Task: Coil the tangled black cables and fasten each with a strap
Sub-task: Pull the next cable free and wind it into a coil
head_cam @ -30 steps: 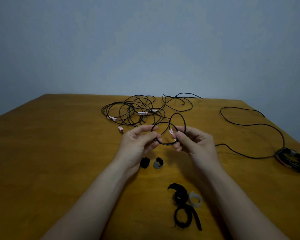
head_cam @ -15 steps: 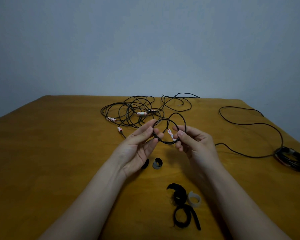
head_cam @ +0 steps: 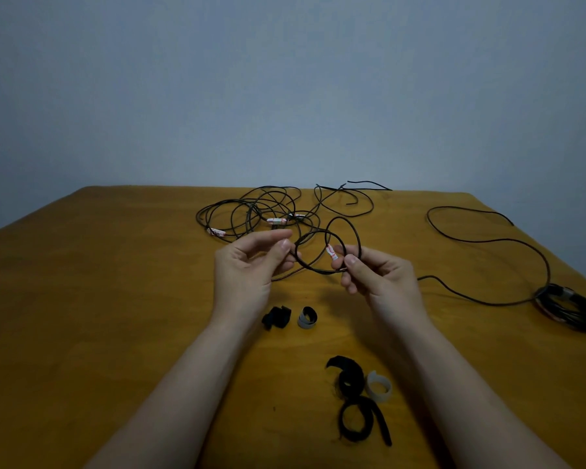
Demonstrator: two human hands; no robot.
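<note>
Above the wooden table, right hand pinches a 2-loop black cable coil; left hand apparently pinches its opposite edge between thumb and forefinger.

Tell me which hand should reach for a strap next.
Probably the left hand: the black strap and grey strap lie just below it, while the right hand pinches the coil.

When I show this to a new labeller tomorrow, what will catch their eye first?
Most likely the left hand and right hand over the middle of the table, pinching a small loop of black cable between them. Behind them sprawls a tangle of black cables. A coil lies at the right edge, and loose straps lie nearest the camera.
</note>
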